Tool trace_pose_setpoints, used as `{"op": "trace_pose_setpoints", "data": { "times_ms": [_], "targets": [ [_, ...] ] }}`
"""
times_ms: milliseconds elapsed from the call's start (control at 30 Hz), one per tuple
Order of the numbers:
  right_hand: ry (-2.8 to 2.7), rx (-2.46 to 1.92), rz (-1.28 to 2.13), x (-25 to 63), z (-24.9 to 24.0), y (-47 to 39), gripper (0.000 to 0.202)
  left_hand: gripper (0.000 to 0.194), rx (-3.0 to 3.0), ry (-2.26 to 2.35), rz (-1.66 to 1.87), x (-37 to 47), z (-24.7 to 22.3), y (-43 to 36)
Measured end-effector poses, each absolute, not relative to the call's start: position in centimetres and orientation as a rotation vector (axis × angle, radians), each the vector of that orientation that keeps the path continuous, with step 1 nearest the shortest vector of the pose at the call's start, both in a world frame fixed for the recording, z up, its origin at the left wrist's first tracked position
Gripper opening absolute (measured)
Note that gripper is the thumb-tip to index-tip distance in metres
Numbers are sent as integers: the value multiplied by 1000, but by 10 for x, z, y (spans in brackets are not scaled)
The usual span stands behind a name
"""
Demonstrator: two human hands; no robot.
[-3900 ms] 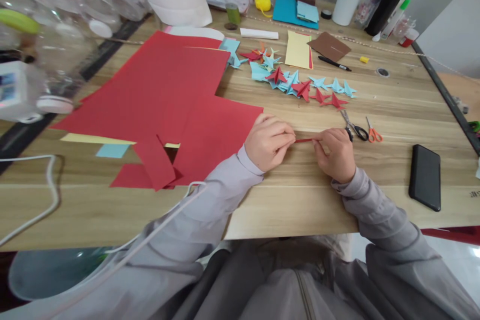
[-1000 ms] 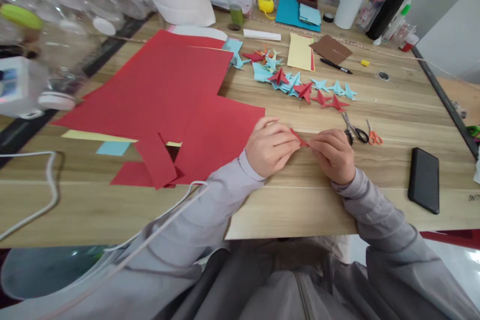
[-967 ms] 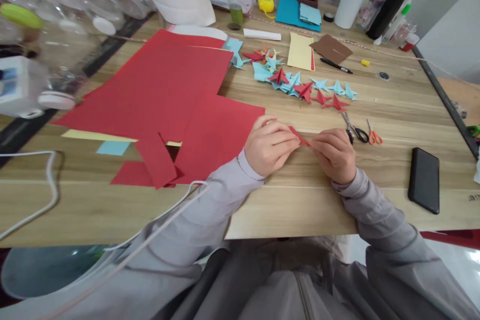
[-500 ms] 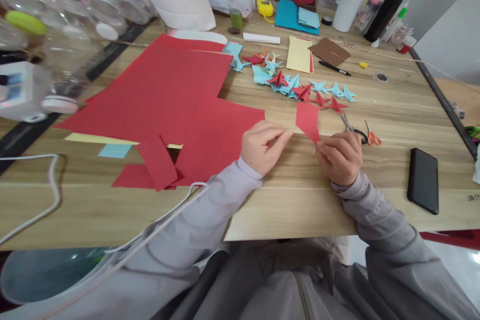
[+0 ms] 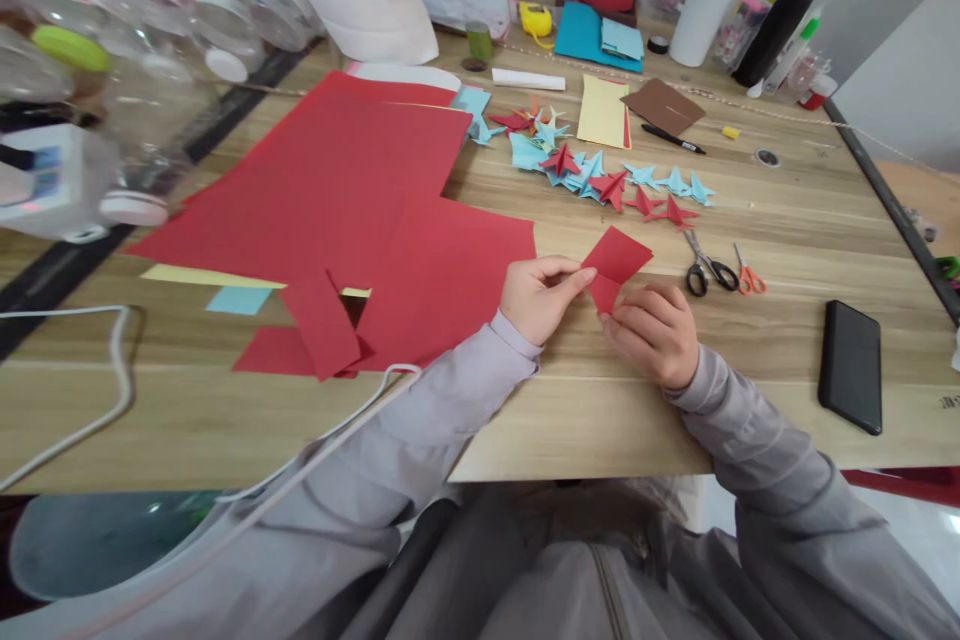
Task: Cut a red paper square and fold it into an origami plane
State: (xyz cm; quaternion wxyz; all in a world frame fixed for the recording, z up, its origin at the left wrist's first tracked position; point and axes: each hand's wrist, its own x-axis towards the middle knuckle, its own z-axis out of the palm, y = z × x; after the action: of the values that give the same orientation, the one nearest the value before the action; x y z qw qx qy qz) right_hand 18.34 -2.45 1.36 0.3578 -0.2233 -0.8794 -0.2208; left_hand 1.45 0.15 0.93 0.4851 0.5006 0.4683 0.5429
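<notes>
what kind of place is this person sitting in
Probably a craft table in a home or small workroom: large red sheets lie on the wood-grain tabletop, with folded paper figures and two pairs of scissors close by.

small red paper (image 5: pixel 619 254), creased across

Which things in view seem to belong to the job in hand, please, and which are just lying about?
Likely part of the job:
held paper
red sheets
folded figures
black scissors

Apparently just lying about:
phone
tape measure
bottles
</notes>
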Motion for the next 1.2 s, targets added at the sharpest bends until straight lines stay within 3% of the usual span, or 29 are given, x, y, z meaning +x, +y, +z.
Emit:
{"op": "trace_pose_setpoints", "data": {
  "times_ms": [233,400,533,667,833,933,1067,1200],
  "targets": [
    [-2250,-590,-493,185,5,-24,10,24,1191,1123,1257,11,19,0],
    [-2228,-636,-414,183,7,-27,18,21,1140,1159,1296,5,20,6],
    [-2176,-700,-240,182,16,-31,9,20,1182,1120,1290,3,21,7],
    [-1935,-926,-127,184,18,-30,29,30,1383,973,1162,5,21,2],
    [-1615,-1180,475,187,10,-20,41,27,1546,944,1053,10,15,-3],
    [-1478,-1174,841,188,8,-15,21,19,1610,940,1109,12,12,-2],
    [-1407,-1039,701,189,14,-14,9,19,1531,1064,1313,11,13,0],
    [-1519,-993,503,190,20,-17,4,39,1183,1017,1028,12,16,-1]
  ]
}}
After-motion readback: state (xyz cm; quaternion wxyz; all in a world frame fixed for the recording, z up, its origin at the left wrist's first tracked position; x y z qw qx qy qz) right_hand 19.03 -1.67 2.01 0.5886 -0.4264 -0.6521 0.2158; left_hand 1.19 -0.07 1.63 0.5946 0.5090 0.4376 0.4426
